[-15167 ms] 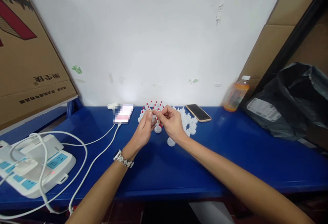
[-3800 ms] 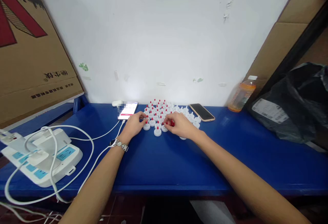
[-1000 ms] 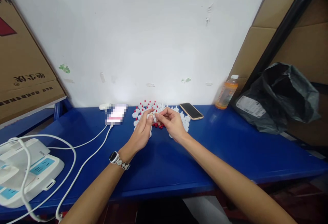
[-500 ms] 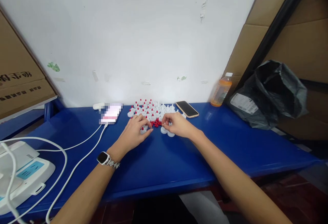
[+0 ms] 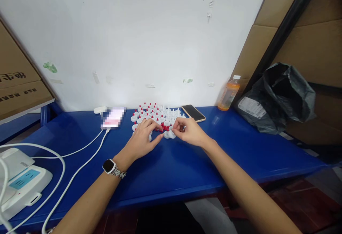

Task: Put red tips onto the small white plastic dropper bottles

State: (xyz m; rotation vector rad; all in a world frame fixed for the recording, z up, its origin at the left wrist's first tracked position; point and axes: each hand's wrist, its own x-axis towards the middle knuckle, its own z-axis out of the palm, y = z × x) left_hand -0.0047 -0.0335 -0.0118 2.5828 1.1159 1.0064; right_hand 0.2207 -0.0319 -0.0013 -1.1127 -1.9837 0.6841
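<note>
My left hand (image 5: pixel 143 136), with a watch (image 5: pixel 108 166) on its wrist, hovers over the near left of a group of white nozzle caps. Its thumb and fingers are apart, close to a small heap of loose red tips (image 5: pixel 165 127). Opposite it, my right hand (image 5: pixel 191 131) pinches a white nozzle cap (image 5: pixel 172 134) between thumb and fingers. Another white cap (image 5: pixel 166 135) lies right beside that one. Behind the hands stand several white caps with red tips (image 5: pixel 153 112). Bare white nozzle caps (image 5: pixel 173 112) stand to their right. My left hand covers some caps.
A phone (image 5: pixel 193 113) lies behind my right hand. On the left are a cabled device with a blurred screen (image 5: pixel 113 117), white cables (image 5: pixel 88 161) and a power strip (image 5: pixel 29 184). An orange drink bottle (image 5: pixel 229 93) and a grey plastic bag (image 5: pixel 278 98) stand at the right.
The view has shifted slightly. My right hand has come onto a white cap at the near right of the group. My left thumb has moved right, toward the neighbouring cap.
</note>
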